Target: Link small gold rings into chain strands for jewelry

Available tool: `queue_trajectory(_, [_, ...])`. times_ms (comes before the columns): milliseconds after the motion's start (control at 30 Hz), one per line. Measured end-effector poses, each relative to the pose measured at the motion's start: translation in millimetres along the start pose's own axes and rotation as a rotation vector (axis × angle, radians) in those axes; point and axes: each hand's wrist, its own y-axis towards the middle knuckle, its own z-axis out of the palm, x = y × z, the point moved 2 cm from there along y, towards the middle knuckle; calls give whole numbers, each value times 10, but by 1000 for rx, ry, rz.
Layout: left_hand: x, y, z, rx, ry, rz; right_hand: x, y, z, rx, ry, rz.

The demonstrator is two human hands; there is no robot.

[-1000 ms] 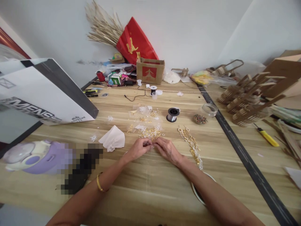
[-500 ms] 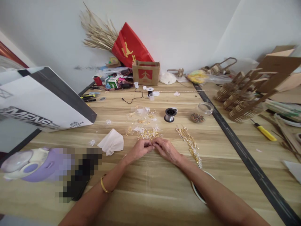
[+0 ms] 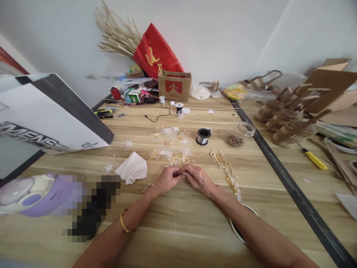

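Observation:
My left hand (image 3: 168,179) and my right hand (image 3: 196,178) meet at the fingertips over the wooden table (image 3: 178,227). Both are pinched closed; what lies between the fingers is too small to make out. Just beyond them is a pile of small gold and clear beads (image 3: 177,159). More gold pieces (image 3: 167,143) lie on clear plastic behind it. To the right of my right hand, gold and clear bead strands (image 3: 226,172) stretch toward a round white-rimmed object partly under my right forearm. A spool of wire (image 3: 203,137) stands behind the pile.
A white cloth (image 3: 132,168) lies left of my left hand. At the right stand a glass jar of beads (image 3: 236,140), small woven baskets (image 3: 290,130) and a yellow cutter (image 3: 315,160). A white box (image 3: 50,119) and purple object (image 3: 52,195) are at the left.
The view has shifted slightly. My hands stay together at nearly the same spot, with only a slight change in the left fingers.

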Motion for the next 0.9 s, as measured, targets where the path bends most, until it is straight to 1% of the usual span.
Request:
queue_trajectory(133, [-5,-24,-20,-7,-50,-8,0,-5,20,0,-10,-14])
queue_trajectory(267, [48,-37,-58,-6,-169,-40,-5,-7,19,-90,-24,38])
queue_trajectory(400, [118,-35,-95,-13,-280,-64,4,-1,-8,-156,63,192])
queue_trajectory(533, [140,-34,-119,-29,-289,-57,-15,-2,-4,-167,238,359])
queue_trajectory(633, [137,-38,-130,-45,-296,-44,-40,-7,20,-157,345,438])
queue_trajectory(733, [121,-44,-132,-35,-371,-30,-47,-8,36,-160,401,461])
queue_trajectory(900, [105,-50,-100,45,-498,-108,-18,3,37,-166,441,469])
